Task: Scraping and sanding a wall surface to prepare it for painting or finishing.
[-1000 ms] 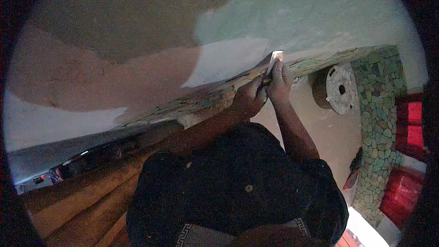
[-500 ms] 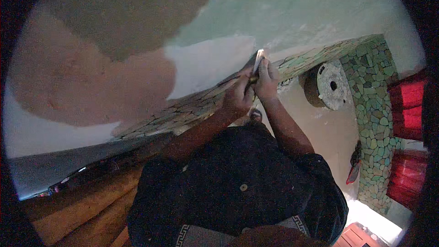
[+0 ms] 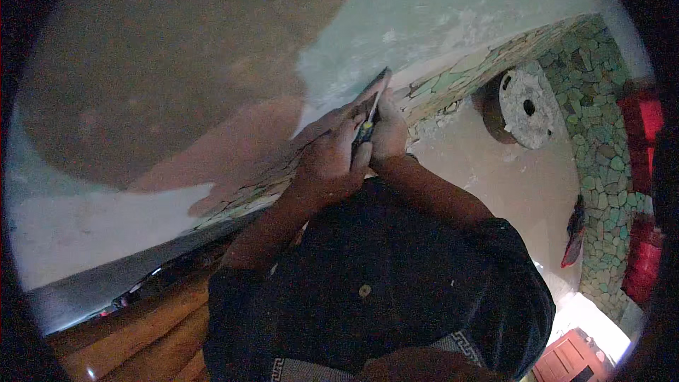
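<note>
My left hand (image 3: 327,164) is closed around a slim tool with a black and yellow handle (image 3: 365,130), possibly a screwdriver. A narrow pale shaft runs up from the handle between my hands. Close beside it, my right hand (image 3: 388,134) is closed on a thin, flat, dark piece (image 3: 382,79), seen nearly edge-on, whose tip rises past my fingers. Dim light and grain hide its exact kind. Both hands are together in front of my dark shirt (image 3: 396,255), apparently just short of the wall (image 3: 396,7).
A large round drum or spool (image 3: 527,106) with a dark centre hole stands at the right on the pale floor (image 3: 495,177). Stone-patterned cladding (image 3: 601,134) runs along the walls. Red curtains (image 3: 640,141) hang far right. Brown cushioned seating (image 3: 134,332) lies lower left.
Both hands have come down and left, nearer my body. The bright glint at the tip is gone, and the yellow on the tool's handle now shows. The whole view has shifted slightly.
</note>
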A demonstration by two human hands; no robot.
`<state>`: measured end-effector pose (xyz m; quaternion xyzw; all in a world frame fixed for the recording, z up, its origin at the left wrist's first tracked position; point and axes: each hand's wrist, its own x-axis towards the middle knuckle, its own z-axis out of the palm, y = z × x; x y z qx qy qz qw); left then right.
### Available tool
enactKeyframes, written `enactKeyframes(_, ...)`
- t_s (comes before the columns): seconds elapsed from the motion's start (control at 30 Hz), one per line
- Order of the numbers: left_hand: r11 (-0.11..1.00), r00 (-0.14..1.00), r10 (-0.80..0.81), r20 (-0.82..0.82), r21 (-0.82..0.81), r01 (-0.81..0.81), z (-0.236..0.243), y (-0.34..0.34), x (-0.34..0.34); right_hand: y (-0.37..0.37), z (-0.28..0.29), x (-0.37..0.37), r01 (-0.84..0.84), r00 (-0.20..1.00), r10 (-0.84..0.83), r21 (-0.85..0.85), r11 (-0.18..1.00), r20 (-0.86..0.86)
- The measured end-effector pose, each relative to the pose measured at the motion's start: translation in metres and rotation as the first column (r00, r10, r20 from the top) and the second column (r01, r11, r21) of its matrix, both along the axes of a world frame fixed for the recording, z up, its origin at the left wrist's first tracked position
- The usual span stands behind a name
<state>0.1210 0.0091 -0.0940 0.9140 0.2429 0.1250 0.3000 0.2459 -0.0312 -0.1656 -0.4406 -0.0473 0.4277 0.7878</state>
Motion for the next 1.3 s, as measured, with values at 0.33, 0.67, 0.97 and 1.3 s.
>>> enactKeyframes(0.33, 0.998, 0.996, 0.062, -0.07, -0.005, -0.063, 0.021, -0.022, 0.043, -0.015, 0.0, 0.032, -0.063, 0.904, 0.159, -0.246, 0.967, 0.397)
enactKeyframes(0.67, 0.989, 0.986, 0.141, -0.092, 0.051, -0.136, 0.012, -0.023, 0.028, -0.01, 0.001, 0.016, -0.155, 0.967, 0.174, 0.111, 0.982, -0.186)
enactKeyframes(0.97, 0.986, 0.997, 0.075, -0.024, 0.151, -0.071, 0.0, -0.02, 0.049, -0.013, 0.013, 0.039, -0.009, 0.966, 0.041, -0.126, 0.992, 0.254)
enactKeyframes(1.3, 0.987, 0.994, 0.086, 0.062, 0.134, -0.093, -0.001, -0.023, 0.058, -0.009, -0.012, 0.046, 0.134, 0.567, 0.234, -0.369, 0.92, 0.789)
